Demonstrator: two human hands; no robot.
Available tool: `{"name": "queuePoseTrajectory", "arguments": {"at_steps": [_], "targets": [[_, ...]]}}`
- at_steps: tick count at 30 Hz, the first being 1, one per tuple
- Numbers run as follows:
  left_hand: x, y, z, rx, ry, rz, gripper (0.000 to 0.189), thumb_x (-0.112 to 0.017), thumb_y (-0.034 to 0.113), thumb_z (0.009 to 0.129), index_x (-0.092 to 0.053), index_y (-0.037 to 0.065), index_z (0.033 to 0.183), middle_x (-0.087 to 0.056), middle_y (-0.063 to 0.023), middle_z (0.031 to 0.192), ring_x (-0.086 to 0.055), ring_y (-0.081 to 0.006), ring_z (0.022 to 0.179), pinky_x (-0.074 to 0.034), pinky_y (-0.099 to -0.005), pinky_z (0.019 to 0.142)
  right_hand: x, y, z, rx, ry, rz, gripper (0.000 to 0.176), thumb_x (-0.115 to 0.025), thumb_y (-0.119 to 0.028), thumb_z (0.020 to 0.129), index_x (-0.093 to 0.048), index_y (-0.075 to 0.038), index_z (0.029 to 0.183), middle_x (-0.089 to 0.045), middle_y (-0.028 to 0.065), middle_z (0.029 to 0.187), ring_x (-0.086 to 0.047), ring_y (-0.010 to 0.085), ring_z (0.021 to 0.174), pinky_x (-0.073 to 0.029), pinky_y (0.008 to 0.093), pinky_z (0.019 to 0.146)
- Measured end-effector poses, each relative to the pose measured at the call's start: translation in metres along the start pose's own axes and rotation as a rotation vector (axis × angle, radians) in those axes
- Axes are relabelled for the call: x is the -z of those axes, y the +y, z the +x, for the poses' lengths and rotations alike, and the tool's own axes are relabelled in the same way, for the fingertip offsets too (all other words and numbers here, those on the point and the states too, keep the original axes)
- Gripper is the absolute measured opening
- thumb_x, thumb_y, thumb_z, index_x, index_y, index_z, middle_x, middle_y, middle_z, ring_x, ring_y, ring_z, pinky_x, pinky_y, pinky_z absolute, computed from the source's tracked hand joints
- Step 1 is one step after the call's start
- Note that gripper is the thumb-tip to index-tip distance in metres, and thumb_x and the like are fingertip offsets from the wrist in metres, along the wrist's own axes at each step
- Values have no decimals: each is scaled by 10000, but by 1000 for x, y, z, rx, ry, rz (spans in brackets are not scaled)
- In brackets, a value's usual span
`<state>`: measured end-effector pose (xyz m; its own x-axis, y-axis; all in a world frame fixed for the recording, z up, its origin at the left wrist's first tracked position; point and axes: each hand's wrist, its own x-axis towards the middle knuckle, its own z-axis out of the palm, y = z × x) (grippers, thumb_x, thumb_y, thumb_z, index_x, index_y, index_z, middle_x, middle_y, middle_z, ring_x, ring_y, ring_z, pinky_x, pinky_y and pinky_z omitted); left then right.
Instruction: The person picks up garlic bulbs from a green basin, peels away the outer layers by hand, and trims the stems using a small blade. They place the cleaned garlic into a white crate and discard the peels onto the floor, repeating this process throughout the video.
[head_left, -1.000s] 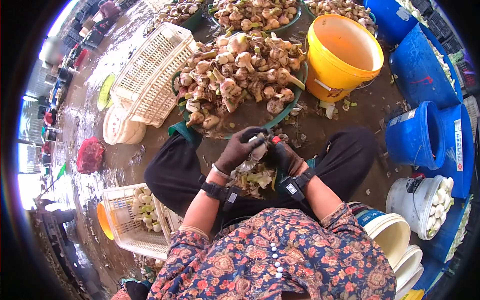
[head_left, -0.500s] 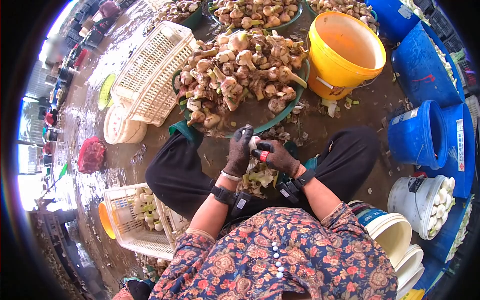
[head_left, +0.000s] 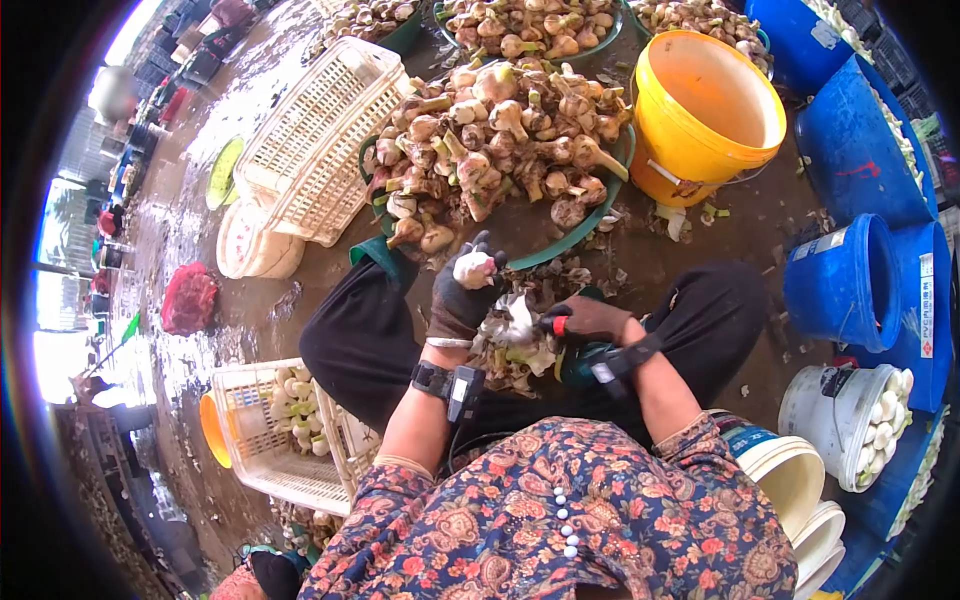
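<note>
My left hand [head_left: 462, 292], in a dark glove, is turned up with its fingers closed around a peeled-looking garlic bulb [head_left: 476, 268], white with a pinkish tint. To its right, my right hand [head_left: 592, 320], also gloved, has its fingers curled. A small red piece [head_left: 560, 325] shows at its fingertips; whatever else it grips is hidden. White garlic skin [head_left: 516, 318] lies or hangs between the two hands, over a heap of peelings [head_left: 520, 362] between my legs. Beyond my hands, a green-rimmed tub [head_left: 575, 240] holds many unpeeled garlic bulbs [head_left: 505, 120].
A yellow bucket [head_left: 705, 110] stands right of the tub, white plastic crates [head_left: 320, 140] left of it. Blue buckets [head_left: 838, 280] and a white bucket of peeled garlic [head_left: 835, 415] line my right. Another crate [head_left: 275, 480] with garlic sits at my left knee.
My hands have moved apart: the left went left with the garlic bulb, the right drew back to the right. White skin now shows between them. The whole view has shifted slightly.
</note>
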<state>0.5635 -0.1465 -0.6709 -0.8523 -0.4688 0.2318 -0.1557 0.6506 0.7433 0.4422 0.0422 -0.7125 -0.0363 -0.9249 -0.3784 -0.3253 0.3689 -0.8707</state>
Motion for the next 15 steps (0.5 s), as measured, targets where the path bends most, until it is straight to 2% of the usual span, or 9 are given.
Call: {"name": "queuePoseTrajectory", "arguments": {"at_steps": [2, 3, 4, 5, 7, 8, 10, 13, 15], "targets": [[-2, -4, -1, -20, 38, -94, 340, -627, 32, 782, -550, -30, 1106, -639, -89, 936, -619, -160, 846, -491, -275, 751, -22, 3, 13, -382, 403, -464, 459, -566, -430, 853, -602, 3, 1002, -660, 68, 793, -588, 135, 661, -473, 257, 597], [-6, -7, -1, -35, 78, -195, 352, -619, 26, 794, -533, -17, 1132, -635, -89, 935, -625, -190, 871, -497, -299, 765, -16, -9, 14, -379, 404, -471, 459, -566, -430, 853, -602, 3, 1002, -660, 68, 793, -588, 135, 661, -473, 257, 597], [-11, -10, -3, -28, 78, -197, 352, -619, 26, 794, -533, -17, 1132, -635, -89, 935, -625, -190, 871, -497, -299, 765, -10, -28, 8, -308, 300, 317, 453, -506, -433, 889, -575, -20, 1061, -646, 36, 811, -576, 111, 682, -462, 240, 617], [-16, -13, -4, 180, 28, -793, 366, -596, 48, 821, -497, -9, 1169, -627, -98, 928, -624, -213, 870, -501, -312, 762, -8, -41, 5, -205, 166, 1099, 450, -446, -437, 925, -549, -44, 1120, -632, 4, 828, -564, 87, 703, -452, 222, 638], [-17, -5, 5, 658, 12, -1787, 433, -516, 127, 895, -374, 11, 1287, -602, -119, 899, -615, -247, 836, -500, -310, 746, -9, -51, 10, -79, 207, 1122, 464, -436, -449, 930, -565, -38, 1102, -635, 11, 850, -559, 78, 687, -457, 225, 611], [-20, 1, 3, 611, 21, -1664, 417, -507, 173, 903, -414, 12, 1277, -601, -102, 880, -609, -210, 804, -500, -297, 710, -14, -56, 10, 31, 250, 1161, 480, -426, -460, 934, -582, -32, 1084, -637, 18, 872, -555, 69, 670, -462, 228, 583], [-16, 17, 3, 394, 79, -857, 347, -460, 150, 918, -475, -15, 1223, -605, -77, 871, -603, -199, 822, -489, -303, 756, -17, -68, 6, 116, 432, 1003, 449, -436, -434, 938, -586, -32, 1073, -614, 3, 872, -536, 51, 669, -444, 211, 586], [-19, 24, -2, 485, 36, -1078, 351, -468, 136, 910, -481, -26, 1221, -598, -56, 885, -589, -143, 795, -483, -261, 727, -15, -54, 5, -22, 312, 941, 327, -498, -400, 914, -605, -91, 928, -533, -47, 681, -460, 37, 569, -357, 193, 511], [-20, 18, -4, 489, 33, -1052, 357, -495, 114, 895, -478, -25, 1224, -599, -55, 885, -589, -139, 786, -486, -260, 722, -16, -55, 5, -39, 369, 975, 286, -517, -363, 909, -606, -91, 911, -531, -46, 673, -453, 39, 561, -351, 197, 503]]}}
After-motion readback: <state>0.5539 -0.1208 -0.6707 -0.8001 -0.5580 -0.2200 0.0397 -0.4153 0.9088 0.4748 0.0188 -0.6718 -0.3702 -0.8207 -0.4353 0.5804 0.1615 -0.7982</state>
